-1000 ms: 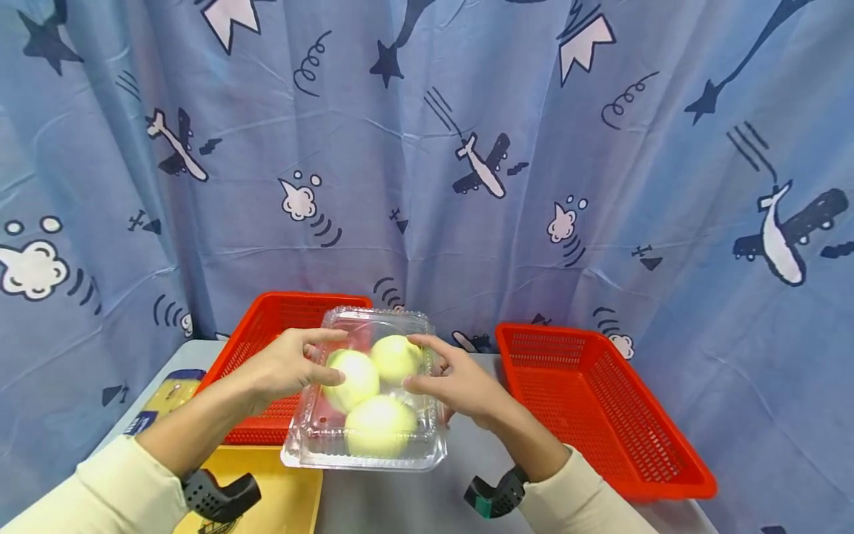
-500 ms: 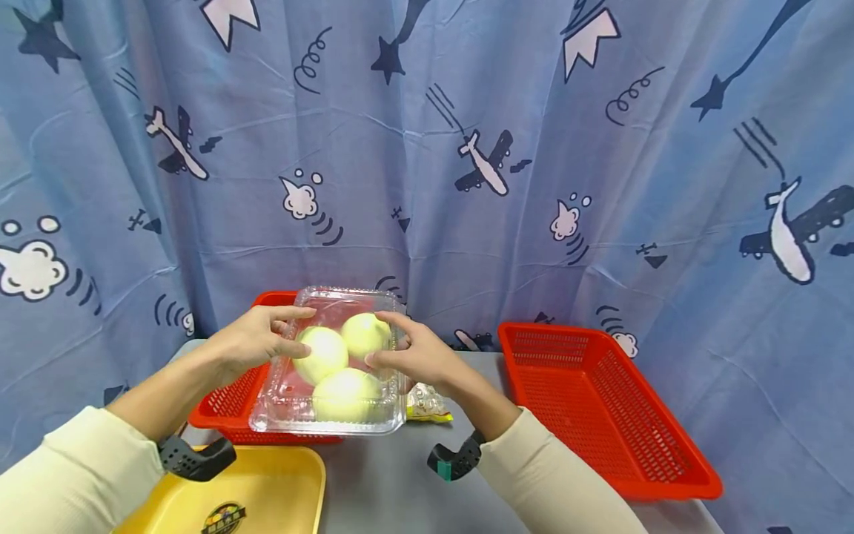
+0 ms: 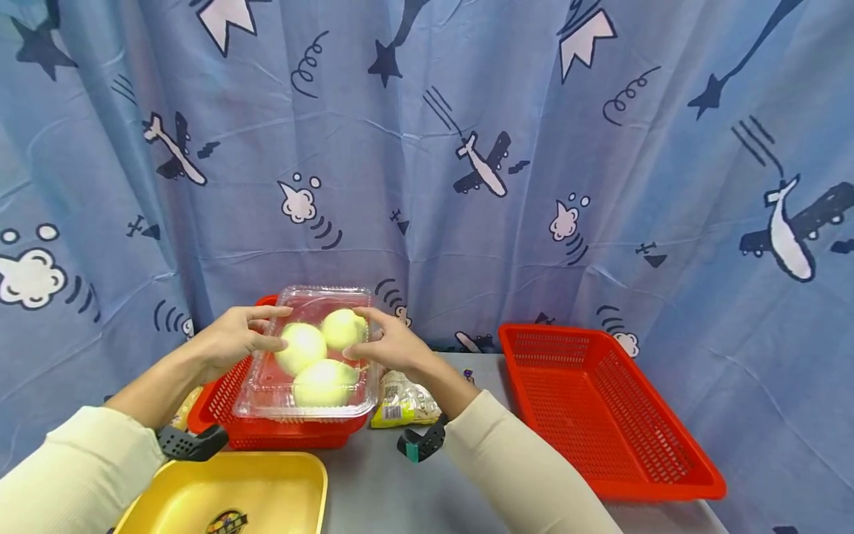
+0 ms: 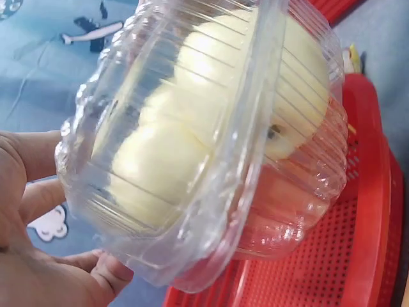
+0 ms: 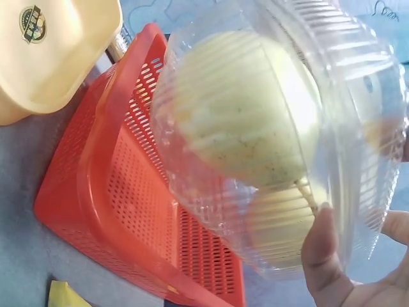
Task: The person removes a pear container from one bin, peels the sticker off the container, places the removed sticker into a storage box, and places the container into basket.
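A clear plastic clamshell box with three pale yellow-green round fruits, apple-like melons, inside is held up over the left red basket. My left hand grips its left side, thumb and fingers spread along the lid edge. On the opposite side my right hand grips the box, thumb on the lid. In the left wrist view the lid seam of the box runs between the two halves, closed over the fruit. One fruit shows large through the ribbed wall in the right wrist view, above the basket's perforated side.
A yellow tray with a round sticker stands at the front left. Another red basket is at the right. A yellow-and-clear snack bag lies on the grey table beside the left basket. A patterned blue curtain hangs behind.
Both hands have carried the clamshell box leftward, from over the table and basket edge to over the left red basket. The snack bag, previously hidden, has come into view.
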Tool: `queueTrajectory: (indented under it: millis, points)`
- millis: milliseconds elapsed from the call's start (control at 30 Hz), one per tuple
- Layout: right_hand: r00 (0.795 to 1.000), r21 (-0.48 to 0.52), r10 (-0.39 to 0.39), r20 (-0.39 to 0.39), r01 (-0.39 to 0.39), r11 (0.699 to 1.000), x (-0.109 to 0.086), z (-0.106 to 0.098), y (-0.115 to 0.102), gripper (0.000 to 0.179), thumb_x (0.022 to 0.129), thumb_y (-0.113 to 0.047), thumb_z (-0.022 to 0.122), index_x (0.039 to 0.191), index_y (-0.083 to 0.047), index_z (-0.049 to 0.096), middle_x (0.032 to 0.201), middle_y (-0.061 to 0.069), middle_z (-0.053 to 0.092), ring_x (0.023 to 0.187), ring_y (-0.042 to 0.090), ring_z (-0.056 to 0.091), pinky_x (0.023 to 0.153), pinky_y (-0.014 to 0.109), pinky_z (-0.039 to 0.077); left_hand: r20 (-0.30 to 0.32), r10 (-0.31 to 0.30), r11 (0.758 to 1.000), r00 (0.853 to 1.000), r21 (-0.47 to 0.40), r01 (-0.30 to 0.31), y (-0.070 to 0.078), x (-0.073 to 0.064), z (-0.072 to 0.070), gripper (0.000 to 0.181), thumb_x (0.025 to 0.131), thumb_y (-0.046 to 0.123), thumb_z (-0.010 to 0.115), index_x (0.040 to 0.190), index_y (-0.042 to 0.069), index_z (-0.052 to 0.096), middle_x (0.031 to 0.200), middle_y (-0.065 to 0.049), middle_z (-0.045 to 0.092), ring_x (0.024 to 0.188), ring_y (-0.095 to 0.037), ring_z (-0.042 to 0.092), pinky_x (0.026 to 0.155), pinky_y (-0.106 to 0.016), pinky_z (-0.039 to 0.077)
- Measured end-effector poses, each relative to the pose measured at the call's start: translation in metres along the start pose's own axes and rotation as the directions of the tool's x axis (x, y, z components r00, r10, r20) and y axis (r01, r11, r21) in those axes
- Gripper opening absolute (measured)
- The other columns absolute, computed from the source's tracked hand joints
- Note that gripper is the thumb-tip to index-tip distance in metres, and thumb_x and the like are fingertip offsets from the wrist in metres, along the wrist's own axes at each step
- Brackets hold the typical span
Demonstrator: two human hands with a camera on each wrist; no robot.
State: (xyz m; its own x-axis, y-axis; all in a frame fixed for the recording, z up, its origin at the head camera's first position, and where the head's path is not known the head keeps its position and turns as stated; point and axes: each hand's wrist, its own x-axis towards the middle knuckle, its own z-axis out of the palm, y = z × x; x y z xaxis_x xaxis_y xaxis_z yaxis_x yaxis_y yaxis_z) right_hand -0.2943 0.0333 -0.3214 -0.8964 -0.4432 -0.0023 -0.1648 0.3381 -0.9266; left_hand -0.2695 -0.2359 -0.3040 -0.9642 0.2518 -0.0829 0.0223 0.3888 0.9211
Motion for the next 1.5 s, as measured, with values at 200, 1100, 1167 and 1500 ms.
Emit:
queueTrajectory:
  millis: [200,1100,1167,1500]
  points:
    - [1.000,-0.016,-0.019,-0.020,0.018,1.000,0.015,0.008,0.007,0.075,0.076,-0.018,0.078,0.144,-0.018,0.047,0.122,0.011,0.053,0.079,0.025,0.058,0.054,0.034,0.049,-0.004,0.002,1.000,1.000,0.015,-0.002,-0.010,0.007,-0.006,0.067,0.088,0.011,0.070,0.147,0.003,0.039,0.142,-0.033,0.025,0.123,-0.046,0.031,0.096,-0.054,0.041]
    - [0.985,-0.104,0.098,-0.139,-0.113,0.988,0.061,0.059,0.043,0.071,0.073,-0.011,0.077,0.139,-0.017,0.053,0.104,0.007,0.061,0.057,0.020,0.055,0.049,0.031,0.051,-0.032,-0.077,0.997,0.997,-0.012,0.077,-0.067,0.034,-0.013,0.065,0.086,-0.002,0.064,0.145,-0.005,0.036,0.133,-0.034,0.030,0.114,-0.043,0.037,0.090,-0.046,0.046]
    - [0.982,-0.102,0.115,-0.152,-0.131,0.986,0.062,0.063,0.045,0.072,0.072,-0.010,0.078,0.139,-0.018,0.054,0.107,0.007,0.061,0.066,0.021,0.058,0.052,0.032,0.053,-0.036,-0.087,0.996,0.996,-0.009,0.087,-0.071,0.034,-0.012,0.065,0.086,-0.004,0.063,0.145,-0.005,0.035,0.133,-0.034,0.031,0.111,-0.041,0.039,0.083,-0.041,0.049]
    - [0.973,-0.164,0.114,-0.202,-0.149,0.975,0.063,0.075,0.047,0.068,0.073,-0.014,0.080,0.136,-0.015,0.056,0.105,0.005,0.062,0.077,0.018,0.058,0.067,0.031,0.052,-0.041,-0.113,0.993,0.993,-0.034,0.111,-0.085,0.039,-0.011,0.066,0.085,-0.009,0.059,0.146,-0.006,0.034,0.143,-0.038,0.024,0.117,-0.043,0.033,0.050,-0.023,0.033]
